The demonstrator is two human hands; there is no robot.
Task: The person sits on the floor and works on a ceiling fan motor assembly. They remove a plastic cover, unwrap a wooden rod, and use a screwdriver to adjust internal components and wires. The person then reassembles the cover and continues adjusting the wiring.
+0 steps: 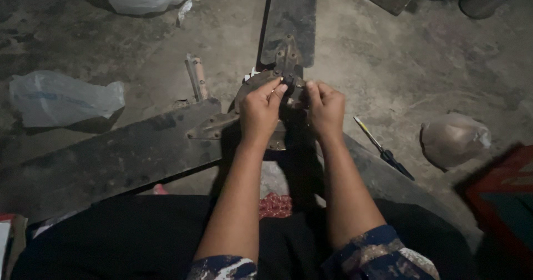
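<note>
Head view looks down on a dim, stained concrete floor (388, 63), where a dark ceiling fan (166, 147) lies with its blades spread out. Both hands meet at its hub (288, 83): the left hand (260, 111) pinches a small part there with narrowed fingers, and the right hand (326, 109) is curled tight against it. A screwdriver (383, 149) lies just right; plastic bags (61, 98) sit left.

Dim, murky floor scene

Weak light falls on the middle floor (388, 63); corners sink into shadow (lower right darkest), detail is soft and grainy, no glare.
</note>
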